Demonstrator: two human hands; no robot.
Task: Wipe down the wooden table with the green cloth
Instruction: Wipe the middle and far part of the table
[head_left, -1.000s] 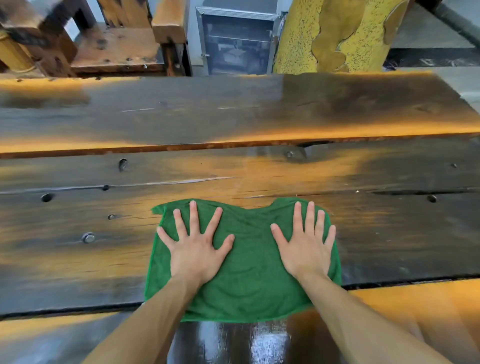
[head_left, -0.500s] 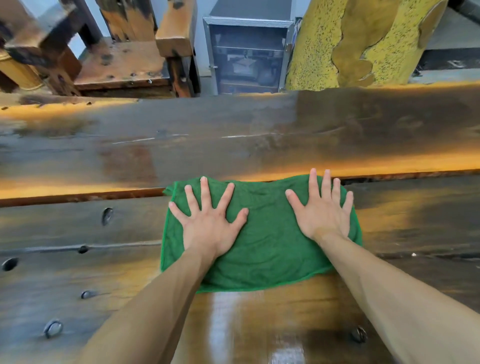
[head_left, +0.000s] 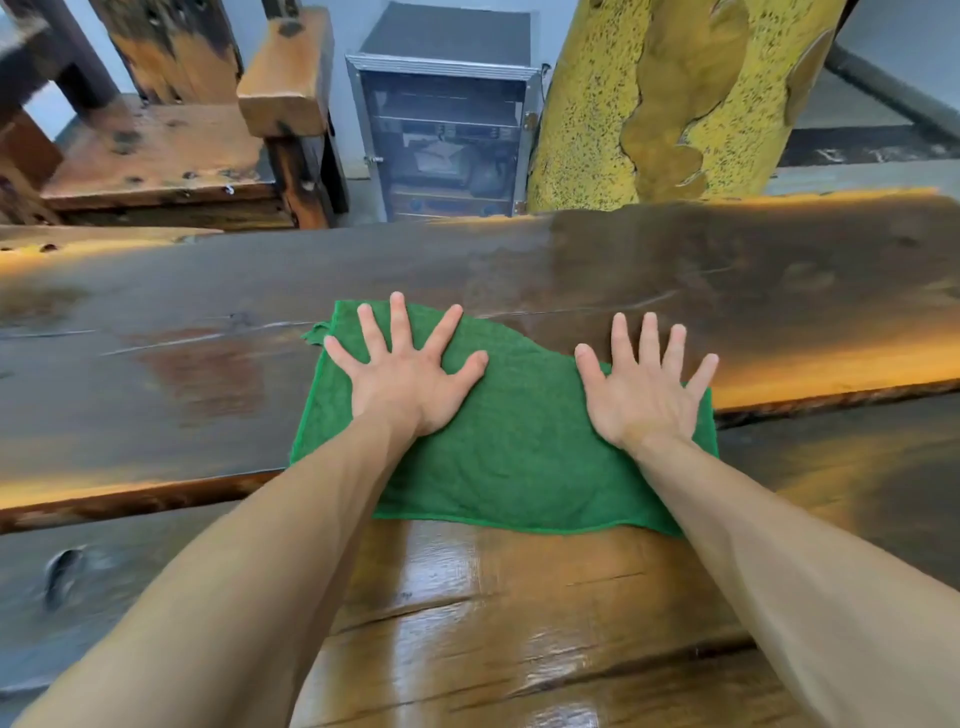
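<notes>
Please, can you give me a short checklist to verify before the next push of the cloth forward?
1. Left hand flat on green cloth: ok.
2. Right hand flat on cloth: partly; its fingers reach past the far edge onto the wooden table: not ok.
3. Cloth spread flat: ok, far edge slanted.
4. Plank ahead free of objects: ok.
5. Pressure enough: cannot tell.
</notes>
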